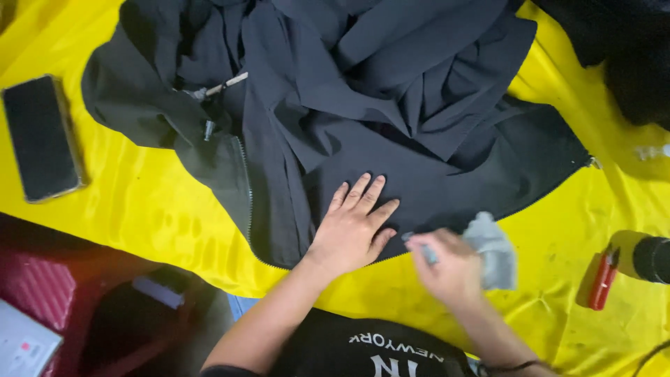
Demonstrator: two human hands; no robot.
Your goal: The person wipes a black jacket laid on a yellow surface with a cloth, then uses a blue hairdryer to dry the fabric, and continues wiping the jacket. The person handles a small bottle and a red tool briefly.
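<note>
A dark jacket (363, 105) lies rumpled on the yellow sheet (139, 202), soft, light and floppy, best gripped along its zipped hem. The left hand (352, 227) presses it flat, fingers spread; the right hand (447, 269) pinches a small grey cloth (495, 248)

You see matt dark cloth in the jacket (363, 105), a glossy, creased yellow sheet (153, 202), a phone's (40, 136) glossy screen, and a soft grey rag (494, 248)
</note>
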